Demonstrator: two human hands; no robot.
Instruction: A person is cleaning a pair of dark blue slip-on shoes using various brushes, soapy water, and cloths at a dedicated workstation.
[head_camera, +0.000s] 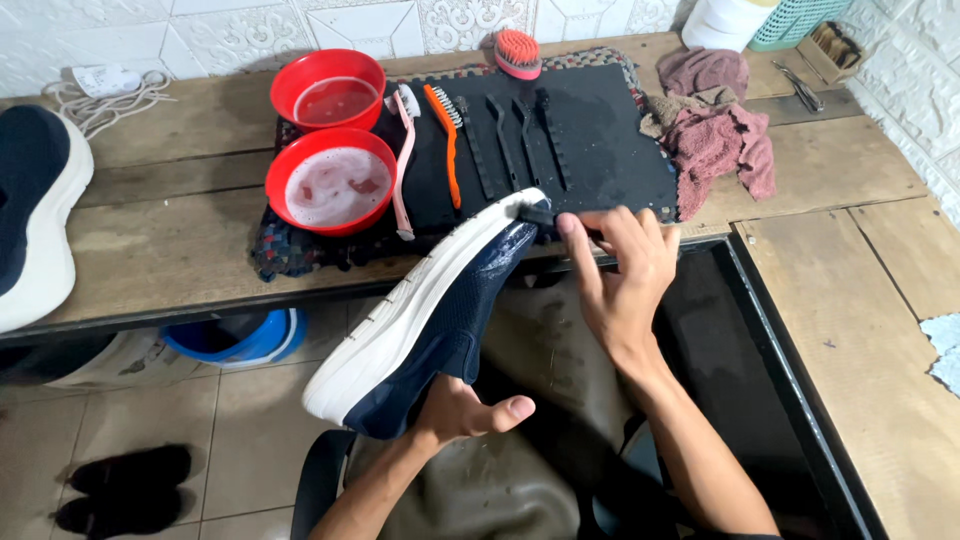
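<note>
My left hand (462, 412) grips the heel end of a navy mesh sneaker (440, 310) with a white sole, held tilted on its side, toe toward the bench. My right hand (620, 270) holds a black brush (540, 214) whose head presses against the wet toe of the sneaker. On the black mat (600, 150) behind lie a pink toothbrush (403, 165), an orange brush (446, 140) and three black brushes (515, 140). Two red bowls sit at the mat's left: the near bowl (331, 181) holds foamy water, the far bowl (328, 88) pinkish water.
A second navy sneaker (30, 200) lies on the wooden bench at the far left. Pink rags (715, 140) are heaped right of the mat, an orange scrub brush (518, 52) behind it. A blue basin (240, 338) and black shoes (125, 485) are on the tiled floor.
</note>
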